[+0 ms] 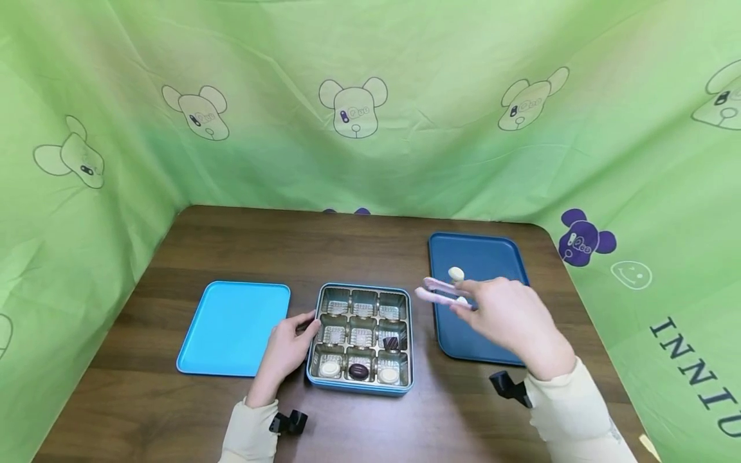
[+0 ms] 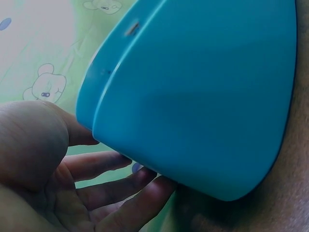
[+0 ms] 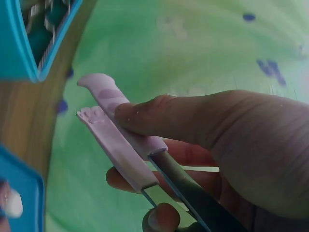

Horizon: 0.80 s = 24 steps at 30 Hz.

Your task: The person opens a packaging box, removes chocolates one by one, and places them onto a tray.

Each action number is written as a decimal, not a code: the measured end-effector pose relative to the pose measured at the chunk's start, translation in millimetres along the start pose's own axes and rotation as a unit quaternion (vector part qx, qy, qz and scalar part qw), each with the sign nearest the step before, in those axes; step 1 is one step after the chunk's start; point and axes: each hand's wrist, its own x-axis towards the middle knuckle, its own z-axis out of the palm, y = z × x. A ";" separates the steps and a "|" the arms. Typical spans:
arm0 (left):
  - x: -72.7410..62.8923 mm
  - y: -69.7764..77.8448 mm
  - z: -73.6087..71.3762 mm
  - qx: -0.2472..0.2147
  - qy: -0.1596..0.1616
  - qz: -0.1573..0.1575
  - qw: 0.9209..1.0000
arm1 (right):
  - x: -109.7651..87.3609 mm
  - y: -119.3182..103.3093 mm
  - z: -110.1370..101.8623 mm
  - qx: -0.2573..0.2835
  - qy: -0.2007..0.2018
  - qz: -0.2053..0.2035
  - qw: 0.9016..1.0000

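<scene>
My right hand [image 1: 500, 315] grips pink-tipped metal tongs [image 3: 120, 130] over the dark blue tray [image 1: 480, 350]; their two tips stand slightly apart with nothing between them in the right wrist view. A pale round candy [image 1: 456, 274] lies just beyond the tongs, and a white one [image 3: 13, 204] shows at the lower left of the right wrist view. My left hand [image 1: 287, 344] touches the left side of a blue tin [image 2: 203, 106], thumb near the rim, fingers extended along its wall. Inside the tin's divided insert are white candies [image 1: 330, 369], a dark oval chocolate [image 1: 358, 371] and a striped dark chocolate [image 1: 391, 343].
A light blue tray or lid [image 1: 237, 328] lies left of the tin, partly behind my left hand. All of it rests on a brown wooden table [image 1: 260, 244]. Green printed fabric [image 1: 359, 167] hangs around the table's back and sides.
</scene>
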 end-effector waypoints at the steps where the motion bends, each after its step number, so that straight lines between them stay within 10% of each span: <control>1: -0.2 0.1 0.1 0.001 0.000 0.000 1.000 | 1.8 -6.1 2.5 0.002 -0.002 -0.013 1.000; 12: -0.4 1.0 0.2 0.003 -0.001 -0.003 1.000 | 9.4 -39.0 24.1 -0.010 -0.035 -0.103 0.994; 24: 0.2 1.7 0.6 0.002 0.000 -0.007 1.000 | 17.7 -53.7 33.0 -0.017 -0.146 -0.099 0.984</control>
